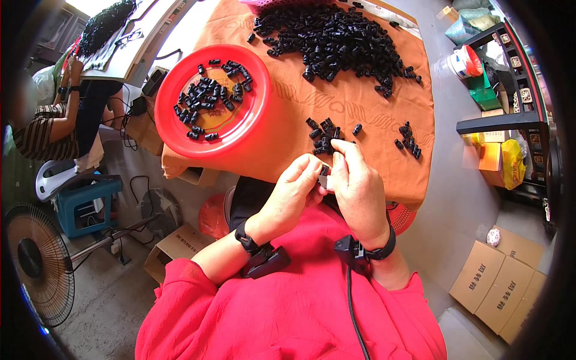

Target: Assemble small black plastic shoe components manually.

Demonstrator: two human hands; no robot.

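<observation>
Head view, near to far. Both hands are raised together just short of the tabletop's near edge, wrists banded, red sleeves below. The left hand (294,189) and right hand (357,186) meet at the fingertips, and the fingers of both are closed on one small black plastic clip (324,174), pinched between them. The clip sits directly between the two sets of fingers, so neither hand is nearer; its long axis appears to run roughly away from the person, toward the tabletop, though its small size leaves this uncertain.

Immediately beyond the fingers, on the orange cloth of the tabletop (372,102), lies a small cluster of black clips (324,135), closest to the right fingers. A smaller handful (408,141) lies beyond and to the right of the right fingers. Beyond and to the left of the left fingers stands a red round tray (180,129) holding a loose scatter of the same clips. Farthest out, straight ahead of the fingers, is the large heap of black clips (336,39). Another person sits far off to the left.
</observation>
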